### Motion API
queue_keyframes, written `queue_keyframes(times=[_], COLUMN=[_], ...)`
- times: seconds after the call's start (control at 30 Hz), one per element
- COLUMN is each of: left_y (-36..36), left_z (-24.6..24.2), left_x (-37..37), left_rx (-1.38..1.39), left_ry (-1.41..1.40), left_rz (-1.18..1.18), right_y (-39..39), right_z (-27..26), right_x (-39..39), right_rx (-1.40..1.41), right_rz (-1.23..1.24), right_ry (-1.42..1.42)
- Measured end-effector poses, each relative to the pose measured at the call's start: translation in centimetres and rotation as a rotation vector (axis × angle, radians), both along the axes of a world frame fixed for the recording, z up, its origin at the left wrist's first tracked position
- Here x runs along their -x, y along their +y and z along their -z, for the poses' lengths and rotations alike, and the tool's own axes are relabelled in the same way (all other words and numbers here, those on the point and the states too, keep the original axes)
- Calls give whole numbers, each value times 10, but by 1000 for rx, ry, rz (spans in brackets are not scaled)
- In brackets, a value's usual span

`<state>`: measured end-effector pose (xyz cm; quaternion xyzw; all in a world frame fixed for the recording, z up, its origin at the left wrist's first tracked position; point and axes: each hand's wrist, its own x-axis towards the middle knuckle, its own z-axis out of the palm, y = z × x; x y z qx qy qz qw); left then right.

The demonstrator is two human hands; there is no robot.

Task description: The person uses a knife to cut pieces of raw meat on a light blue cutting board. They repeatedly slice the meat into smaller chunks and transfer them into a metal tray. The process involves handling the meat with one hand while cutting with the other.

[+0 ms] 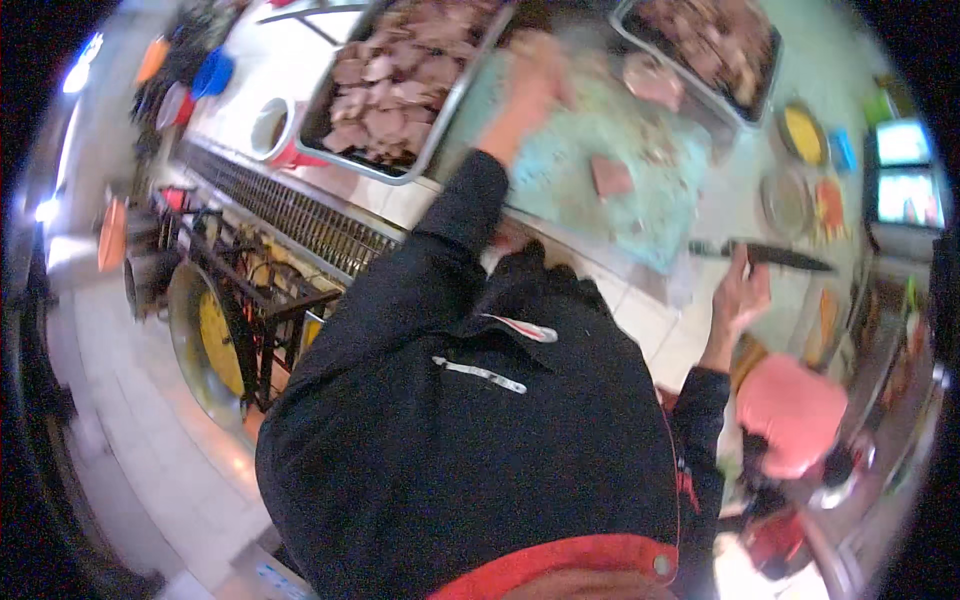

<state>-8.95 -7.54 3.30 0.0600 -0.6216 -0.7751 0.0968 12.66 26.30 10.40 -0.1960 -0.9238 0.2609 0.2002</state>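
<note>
My left hand (536, 71), blurred, reaches over the far part of a pale green cutting board (555, 176), between two metal trays; whether it holds anything is not clear. My right hand (739, 296) grips a dark-bladed kitchen knife (791, 257) right of the board, its blade pointing right. A small flat piece of meat (611, 176) lies on the board. A larger meat slice (652, 79) is by the right tray's edge. Many meat pieces fill the left metal tray (439, 139); strips or slices fill the right metal tray (769, 94).
A white container (271, 127) stands left of the left tray. Beyond the right tray are a bowl with yellow contents (804, 135) and a round dish (786, 201). A metal floor-side grate (292, 206) runs below the counter. A pink rounded thing (791, 416) is near my right sleeve.
</note>
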Motion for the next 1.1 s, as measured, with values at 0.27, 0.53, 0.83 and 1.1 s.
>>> queue_keyframes(times=[0.27,0.53,0.83,1.1], left_y=[-251,-138,58,37], left_z=[-18,-56,16,1], left_x=[33,-22,-92,-103], left_rx=[911,1296,1373,220], left_ry=[-92,71,306,-15], left_rz=[-325,-280,645,570], right_y=[-11,-8,-15,-19], right_z=[-16,-15,-17,-4], right_x=[4,0,6,-31], right_rx=[42,90,188,541], right_rz=[-97,-22,-178,-184], right_ry=[200,190,148,76])
